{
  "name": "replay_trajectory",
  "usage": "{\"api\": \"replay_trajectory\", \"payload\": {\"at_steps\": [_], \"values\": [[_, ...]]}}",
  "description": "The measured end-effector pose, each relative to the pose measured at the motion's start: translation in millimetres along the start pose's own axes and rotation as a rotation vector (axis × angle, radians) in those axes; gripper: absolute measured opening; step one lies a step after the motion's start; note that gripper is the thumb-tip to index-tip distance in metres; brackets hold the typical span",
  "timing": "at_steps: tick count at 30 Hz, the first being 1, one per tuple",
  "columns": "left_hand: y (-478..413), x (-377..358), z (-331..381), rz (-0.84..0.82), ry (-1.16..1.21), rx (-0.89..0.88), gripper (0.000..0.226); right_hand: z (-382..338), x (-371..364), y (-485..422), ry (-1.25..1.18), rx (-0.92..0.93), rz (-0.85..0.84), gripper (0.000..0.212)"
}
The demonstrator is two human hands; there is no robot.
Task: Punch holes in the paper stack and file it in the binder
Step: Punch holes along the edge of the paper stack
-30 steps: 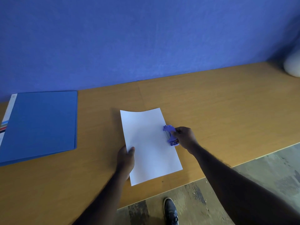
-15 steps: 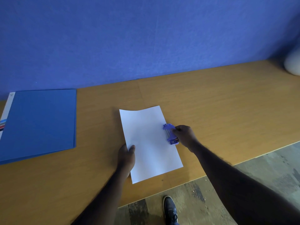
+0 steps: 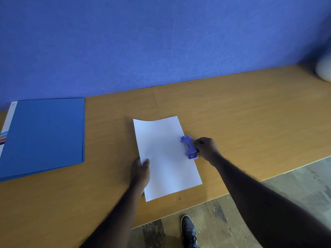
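Seen from the head camera, the only print anywhere is on the white spine strip of the blue binder (image 3: 44, 136), a small mark near its far end that is too tiny to read, with blue, grey and red stripes further down the strip; the binder lies closed and flat at the left of the wooden table (image 3: 241, 113), well apart from the paper. The white paper stack (image 3: 161, 154) lies near the table's front edge, slightly turned, its far edge curling up a little. No brand or lettering can be made out on the purple hole punch (image 3: 189, 147), which sits over the middle of the stack's right long edge. The right hand (image 3: 206, 149) comes in from the lower right with the forearm stretched across the table's edge, its fingers curled around the punch's outer side and clasping it. The left hand (image 3: 140, 173) reaches up from below, gripping the stack's left edge near the near corner, thumb lying on top of the sheet and the other fingers out of sight at the edge. A dark shoe (image 3: 189, 230) stands on the floor below the table edge, and a pale rounded object (image 3: 325, 68) sits at the table's far right against the blue wall (image 3: 161, 42).
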State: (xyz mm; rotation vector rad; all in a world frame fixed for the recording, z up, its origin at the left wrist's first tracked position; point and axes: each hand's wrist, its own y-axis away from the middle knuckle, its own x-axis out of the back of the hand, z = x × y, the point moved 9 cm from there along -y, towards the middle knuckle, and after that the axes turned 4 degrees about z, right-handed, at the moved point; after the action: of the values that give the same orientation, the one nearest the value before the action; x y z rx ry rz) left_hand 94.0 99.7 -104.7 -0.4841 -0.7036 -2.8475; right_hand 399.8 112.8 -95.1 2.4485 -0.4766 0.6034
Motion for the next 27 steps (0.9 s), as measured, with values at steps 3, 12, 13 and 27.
{"api": "replay_trajectory", "payload": {"at_steps": [3, 12, 13, 27], "values": [[-1, -1, 1, 0.000, 0.000, -0.011, 0.030, 2, 5, -2, -0.008, -0.057, -0.003, 0.031], [-1, -1, 1, 0.006, 0.005, -0.026, 0.030, -15, 12, -15, 0.283, -0.204, -0.075, 0.035], [-1, 0, 1, 0.009, -0.001, -0.030, 0.031, -18, 11, -17, 0.290, -0.212, -0.090, 0.033], [-3, -1, -2, 0.011, -0.010, -0.030, 0.031, -15, 12, -30, 0.555, -0.244, -0.179, 0.045]]}}
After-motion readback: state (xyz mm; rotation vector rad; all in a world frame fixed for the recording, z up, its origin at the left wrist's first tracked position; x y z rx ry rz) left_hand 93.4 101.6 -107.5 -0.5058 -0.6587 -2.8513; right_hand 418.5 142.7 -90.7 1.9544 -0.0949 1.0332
